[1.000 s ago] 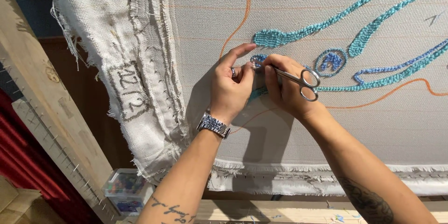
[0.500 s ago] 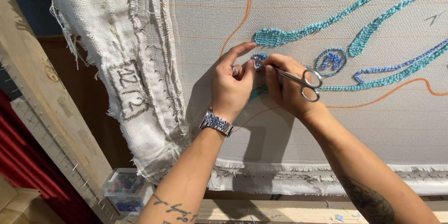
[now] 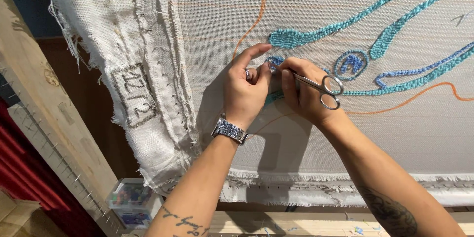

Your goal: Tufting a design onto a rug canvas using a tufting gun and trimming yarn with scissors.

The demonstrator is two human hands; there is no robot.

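While the right hand (image 3: 303,93) grips small silver scissors (image 3: 321,87), blades aimed left at a blue yarn loop (image 3: 274,60), the left hand (image 3: 244,88) pinches the canvas (image 3: 316,153) just beside them, index finger raised. On the bunched cloth edge (image 3: 143,69) at left sits a dark stitched rectangular label (image 3: 133,96). Near left, below the frame, a clear plastic box (image 3: 129,195) holds mixed coloured bits, too small to identify.
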